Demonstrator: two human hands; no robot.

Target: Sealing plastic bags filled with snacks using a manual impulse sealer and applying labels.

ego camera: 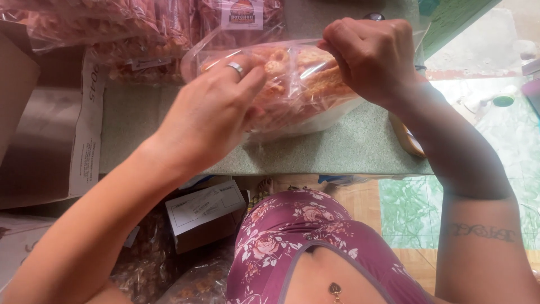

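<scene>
One clear plastic bag of orange-pink puffed snacks sits near the middle of the green worktop, already filled and bulging. Both hands are at its mouth. Right hand is fisted tight on the gathered plastic at the top. Left hand, ring on one finger, has its fingers closed, pinching the film on the near side. The mouth looks bunched but not yet sealed — closing seems to be what is left.

Counts: one bag in hand; at least two more filled snack bags along the worktop's far-left edge, one with a label. One cardboard box on the floor below.
</scene>
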